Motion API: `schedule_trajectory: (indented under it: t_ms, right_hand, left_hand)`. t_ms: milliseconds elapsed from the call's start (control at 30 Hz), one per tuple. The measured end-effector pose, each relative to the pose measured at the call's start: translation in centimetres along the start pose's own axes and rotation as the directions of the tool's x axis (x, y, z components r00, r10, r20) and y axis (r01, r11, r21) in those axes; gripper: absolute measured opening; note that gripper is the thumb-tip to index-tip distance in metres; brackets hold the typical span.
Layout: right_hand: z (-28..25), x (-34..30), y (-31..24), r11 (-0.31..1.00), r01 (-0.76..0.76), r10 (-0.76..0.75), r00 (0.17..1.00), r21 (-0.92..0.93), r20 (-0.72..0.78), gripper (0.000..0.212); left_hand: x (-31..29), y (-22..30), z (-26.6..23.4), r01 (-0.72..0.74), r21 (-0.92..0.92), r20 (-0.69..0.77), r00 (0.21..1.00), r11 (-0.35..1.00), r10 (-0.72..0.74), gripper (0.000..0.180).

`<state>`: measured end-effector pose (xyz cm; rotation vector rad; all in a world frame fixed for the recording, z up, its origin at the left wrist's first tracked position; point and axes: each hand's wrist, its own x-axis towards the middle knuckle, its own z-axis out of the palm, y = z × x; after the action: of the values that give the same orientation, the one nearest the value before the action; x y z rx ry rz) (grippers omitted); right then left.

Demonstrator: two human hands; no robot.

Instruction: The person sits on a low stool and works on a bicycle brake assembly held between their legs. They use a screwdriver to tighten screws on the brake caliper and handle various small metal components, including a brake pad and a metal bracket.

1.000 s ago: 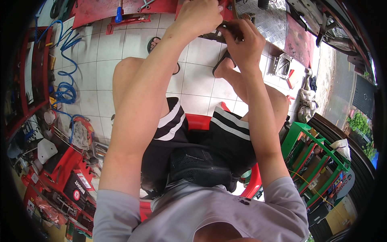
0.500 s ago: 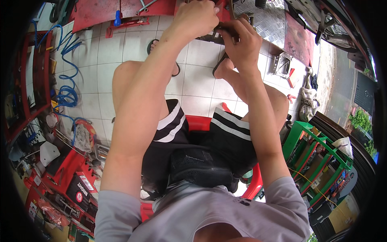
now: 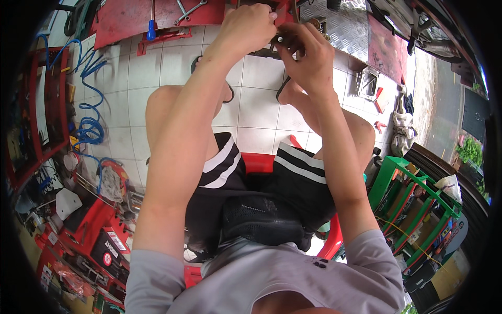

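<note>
Both my hands meet at the top, over the edge of a red work platform (image 3: 117,26). My left hand (image 3: 250,30) is curled closed, its back toward me; whatever lies in its fingers is hidden. Close beside it, my right hand (image 3: 312,55) pinches a small dark metal part (image 3: 280,40) with a bright round spot, between thumb and bent fingers. On the platform to the left lie a screwdriver with a blue handle (image 3: 151,31) and a spanner (image 3: 192,9).
Silver tread plate (image 3: 337,26) borders the platform at right. A coiled blue hose (image 3: 90,128) trails over the white tiled floor (image 3: 117,110). A green rack (image 3: 413,204) stands to the right, a red toolbox (image 3: 99,230) to the lower left. I sit on a red chair (image 3: 259,163).
My hands have shifted slightly down and left in the picture. More of the dark metal part and its bright spot now shows between them. The whole view has also moved a little.
</note>
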<state>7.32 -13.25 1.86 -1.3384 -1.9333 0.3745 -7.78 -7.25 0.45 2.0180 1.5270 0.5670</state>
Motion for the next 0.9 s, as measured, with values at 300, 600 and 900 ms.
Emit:
schedule_trajectory:
  t_ms: [300, 600, 900]
  right_hand:
    - [-0.05, 0.01, 0.44, 0.998, 0.063, -0.063, 0.998, 0.002, 0.005, 0.019]
    - [0.05, -0.01, 0.73, 0.999, 0.05, -0.05, 0.999, -0.004, -0.012, 0.018]
    - [0.14, -0.02, 0.76, 0.997, 0.057, -0.058, 0.998, -0.052, -0.011, 0.018]
  left_hand:
    - [0.26, -0.33, 0.06, 0.031, -0.023, 0.067, 0.997, 0.999, -0.029, 0.029]
    - [0.07, 0.24, 0.05, 0.029, -0.007, 0.042, 0.999, 1.0, -0.028, 0.029]
    - [-0.03, 0.27, 0.12, 0.009, 0.009, 0.026, 1.0, 1.0, -0.009, 0.029]
